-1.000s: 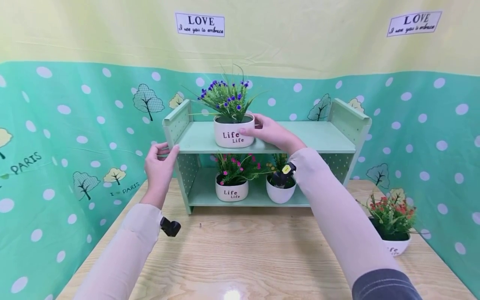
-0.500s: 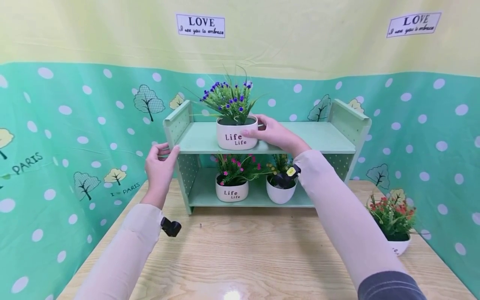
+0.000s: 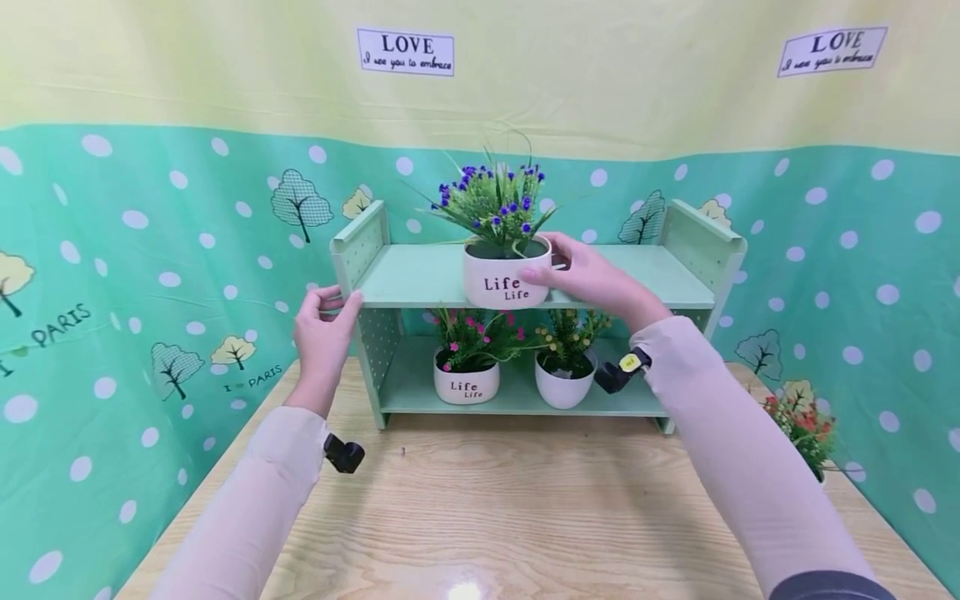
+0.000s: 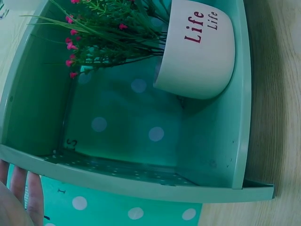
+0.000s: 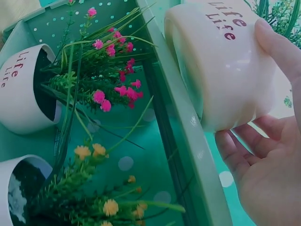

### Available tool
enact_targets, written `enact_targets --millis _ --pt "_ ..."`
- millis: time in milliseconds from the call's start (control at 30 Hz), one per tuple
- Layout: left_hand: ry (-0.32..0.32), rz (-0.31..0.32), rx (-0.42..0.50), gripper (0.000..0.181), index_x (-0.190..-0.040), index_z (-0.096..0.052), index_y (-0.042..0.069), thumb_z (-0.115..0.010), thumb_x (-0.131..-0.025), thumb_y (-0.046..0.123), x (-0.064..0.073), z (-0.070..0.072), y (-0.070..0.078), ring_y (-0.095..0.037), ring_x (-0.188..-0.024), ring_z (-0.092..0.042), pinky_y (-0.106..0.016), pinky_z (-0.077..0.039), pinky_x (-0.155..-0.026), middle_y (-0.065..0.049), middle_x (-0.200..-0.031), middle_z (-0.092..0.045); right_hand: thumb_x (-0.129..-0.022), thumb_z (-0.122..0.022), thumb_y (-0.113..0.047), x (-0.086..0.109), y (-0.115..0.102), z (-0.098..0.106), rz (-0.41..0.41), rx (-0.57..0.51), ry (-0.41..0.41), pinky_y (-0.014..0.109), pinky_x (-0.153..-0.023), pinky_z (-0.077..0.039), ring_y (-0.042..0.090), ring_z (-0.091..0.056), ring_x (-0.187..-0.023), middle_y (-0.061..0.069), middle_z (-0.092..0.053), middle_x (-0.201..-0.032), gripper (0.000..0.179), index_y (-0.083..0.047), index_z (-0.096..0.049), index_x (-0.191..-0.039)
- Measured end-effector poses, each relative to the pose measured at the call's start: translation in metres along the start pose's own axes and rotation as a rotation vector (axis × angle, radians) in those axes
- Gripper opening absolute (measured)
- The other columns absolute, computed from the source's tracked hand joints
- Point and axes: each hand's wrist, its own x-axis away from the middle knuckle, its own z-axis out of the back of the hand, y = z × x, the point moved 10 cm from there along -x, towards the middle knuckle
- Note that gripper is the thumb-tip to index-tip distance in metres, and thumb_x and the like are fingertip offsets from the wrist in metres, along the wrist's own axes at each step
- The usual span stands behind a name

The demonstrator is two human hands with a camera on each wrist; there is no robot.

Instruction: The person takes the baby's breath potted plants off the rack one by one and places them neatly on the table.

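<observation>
A white oval flowerpot marked "Life", holding a plant with purple flowers, is at the front edge of the upper tier of a green two-tier shelf. My right hand grips its right side, thumb on the front and fingers behind. In the right wrist view the pot's base overlaps the shelf edge. My left hand holds the shelf's left side panel near its front corner, thumb in front. On the lower tier sit a "Life" pot with pink flowers and a round white pot with yellow flowers.
At the table's right side is a plant with red flowers, its pot mostly hidden by my right sleeve. The wooden table extends in front of the shelf. A dotted green and yellow curtain hangs behind and at both sides.
My right hand has moved the purple-flowered pot rightward and toward me, to the front edge of the upper tier. My left hand stays on the side panel.
</observation>
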Motion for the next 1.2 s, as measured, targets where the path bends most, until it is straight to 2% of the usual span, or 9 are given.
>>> enact_targets --millis 100,233,300,400,567,800,933,1200 --pt "0.005 -0.002 -0.004 0.05 -0.127 -0.061 0.009 -0.071 -0.092 0.043 -0.001 0.001 0.0 -0.013 -0.091 -0.056 -0.026 -0.05 -0.079 -0.003 -0.112 -0.064 -0.091 -0.069 -0.053 0.008 -0.002 0.005 0.011 0.024 0.006 0.044 -0.09 -0.046 0.025 -0.053 -0.11 0.009 -0.059 -0.118 0.08 -0.014 -0.035 -0.152" --pt "0.018 -0.009 -0.005 0.048 -0.126 -0.062 0.009 -0.071 -0.093 0.042 -0.002 0.003 0.0 -0.013 -0.09 -0.056 -0.025 -0.049 -0.078 -0.003 -0.111 -0.064 -0.092 -0.07 -0.044 0.019 -0.008 0.008 0.062 0.008 0.004 0.042 -0.081 -0.049 0.027 -0.056 -0.102 0.012 -0.059 -0.11 0.056 -0.01 -0.047 -0.13" --pt "0.028 -0.014 -0.006 0.047 -0.125 -0.062 0.009 -0.071 -0.092 0.041 -0.002 0.004 0.0 -0.012 -0.089 -0.056 -0.025 -0.049 -0.078 -0.003 -0.111 -0.065 -0.092 -0.071 -0.04 0.024 -0.01 0.01 0.085 -0.01 -0.001 0.041 -0.078 -0.05 0.027 -0.059 -0.099 0.014 -0.06 -0.107 0.047 -0.009 -0.047 -0.118" --pt "0.04 -0.017 -0.007 0.046 -0.124 -0.063 0.009 -0.072 -0.092 0.04 -0.003 0.005 0.0 -0.012 -0.088 -0.055 -0.025 -0.049 -0.077 -0.003 -0.11 -0.065 -0.092 -0.072 -0.037 0.032 -0.009 0.014 0.095 -0.019 -0.001 0.04 -0.075 -0.051 0.027 -0.061 -0.098 0.014 -0.061 -0.106 0.044 -0.008 -0.046 -0.113" --pt "0.036 -0.012 -0.003 0.045 -0.124 -0.063 0.01 -0.072 -0.092 0.04 -0.004 0.004 0.0 -0.012 -0.088 -0.056 -0.025 -0.049 -0.077 -0.004 -0.111 -0.066 -0.093 -0.072 -0.032 0.051 -0.002 0.024 0.072 -0.022 0.018 0.044 -0.08 -0.053 0.025 -0.064 -0.105 0.013 -0.065 -0.111 0.046 -0.007 -0.046 -0.121" --pt "0.029 -0.012 0.005 0.045 -0.124 -0.062 0.009 -0.073 -0.092 0.04 -0.003 0.003 -0.001 -0.016 -0.091 -0.057 -0.025 -0.049 -0.077 -0.004 -0.112 -0.066 -0.095 -0.07 -0.024 0.078 0.004 0.035 0.077 0.035 0.045 0.028 -0.088 -0.052 0.025 -0.064 -0.109 0.012 -0.059 -0.122 0.054 -0.007 -0.044 -0.139" --pt "0.027 -0.015 0.012 0.045 -0.124 -0.062 0.009 -0.073 -0.092 0.039 -0.002 0.003 -0.001 -0.017 -0.091 -0.057 -0.025 -0.05 -0.076 -0.004 -0.111 -0.066 -0.096 -0.069 -0.021 0.092 0.013 0.039 0.059 0.054 0.044 0.023 -0.09 -0.051 0.029 -0.063 -0.113 0.016 -0.057 -0.131 0.065 -0.004 -0.036 -0.15" --pt "0.006 0.004 0.019 0.046 -0.125 -0.062 0.01 -0.073 -0.092 0.04 -0.001 0.0 -0.001 -0.013 -0.091 -0.057 -0.027 -0.051 -0.079 -0.004 -0.113 -0.065 -0.097 -0.068 -0.028 0.122 0.036 0.05 -0.034 0.138 0.058 0.025 -0.095 -0.048 0.033 -0.058 -0.119 0.018 -0.059 -0.128 0.068 0.0 -0.034 -0.149"
